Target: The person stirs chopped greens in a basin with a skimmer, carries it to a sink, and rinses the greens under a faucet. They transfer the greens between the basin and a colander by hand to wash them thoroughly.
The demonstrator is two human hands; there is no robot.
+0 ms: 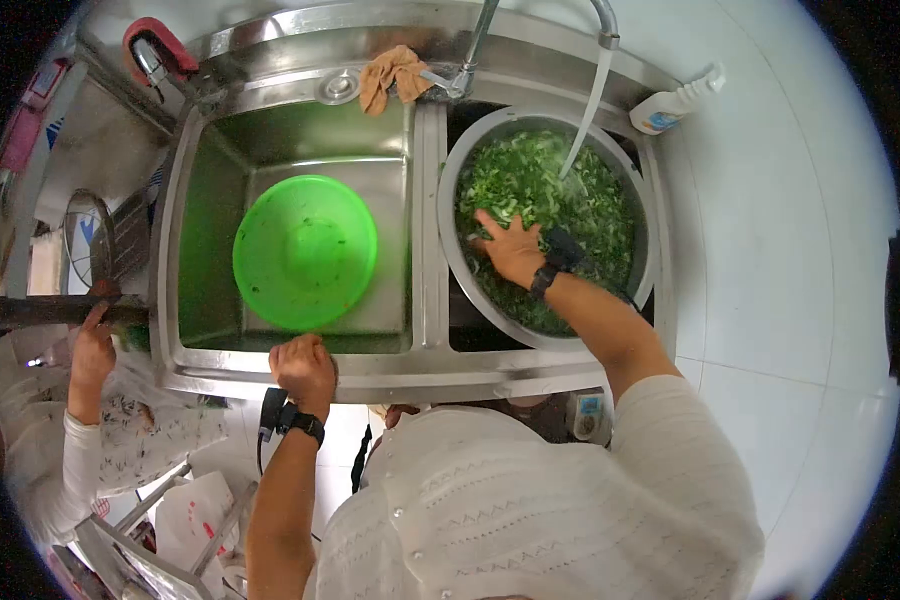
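Chopped leafy greens (600,225) float in a large round metal basin (447,215) in the right sink, under running water from the faucet (610,35). My right hand (512,250) lies on the greens at the basin's left part, fingers spread, holding nothing. My left hand (305,372) rests with its fingers curled on the front edge of the sink (370,368). Beyond it, a bright green plastic bowl (305,250) with small leaf bits inside sits in the left sink compartment.
A tan cloth (395,78) lies by the faucet's base. At the right rear corner is a white bottle (675,103). A red-covered tap (152,60) stands at the back left. Another person's hand (92,355) is at the far left, beside a dark bar (50,312).
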